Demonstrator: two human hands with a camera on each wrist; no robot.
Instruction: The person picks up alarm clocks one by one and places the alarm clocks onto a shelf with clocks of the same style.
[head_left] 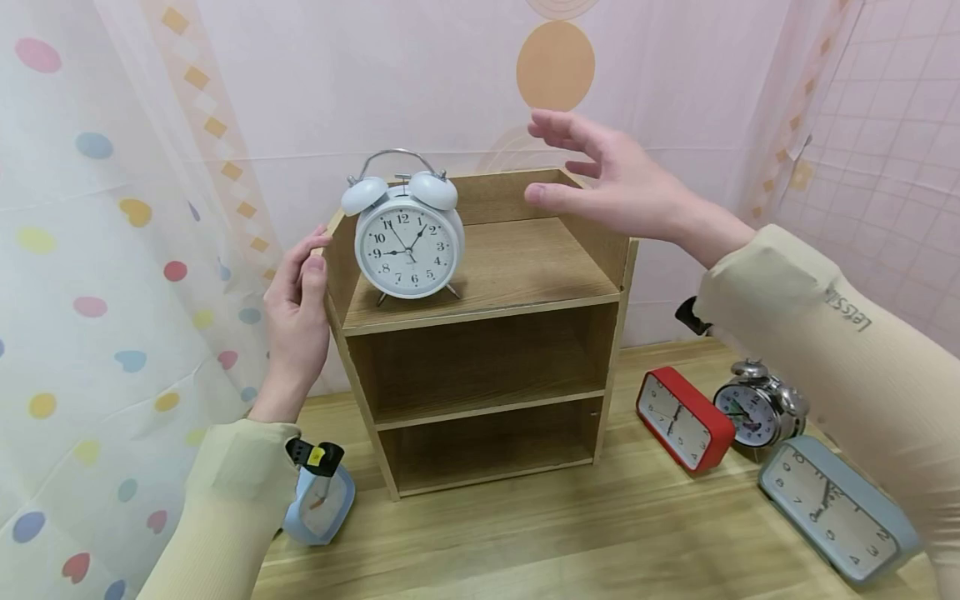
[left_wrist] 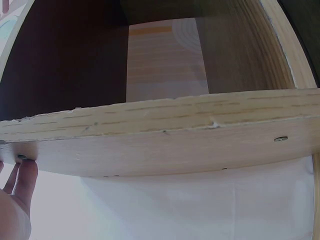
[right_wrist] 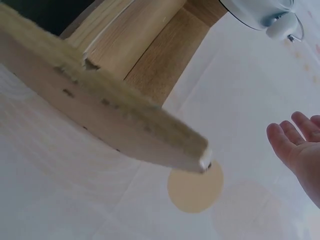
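Observation:
A white twin-bell alarm clock [head_left: 409, 250] stands upright on the top board, at the left end, of a small wooden shelf [head_left: 480, 317]. My left hand [head_left: 298, 308] rests its fingers against the outside of the shelf's left side panel, near the top. In the left wrist view, fingertips [left_wrist: 26, 180] touch that side panel [left_wrist: 165, 150]. My right hand [head_left: 607, 175] hovers above the shelf's right end, fingers extended, thumb apart, holding nothing. From the right wrist, the hand [right_wrist: 305, 150] appears apart from the shelf, with part of the white clock [right_wrist: 260, 12] at the top.
On the wooden table [head_left: 487, 542], right of the shelf, stand a red rectangular clock [head_left: 686, 421], a silver twin-bell clock [head_left: 757, 408] and a grey-blue rectangular clock [head_left: 836, 508]. A light blue clock [head_left: 321, 504] sits at the left, partly behind my left wrist. Patterned curtains hang behind.

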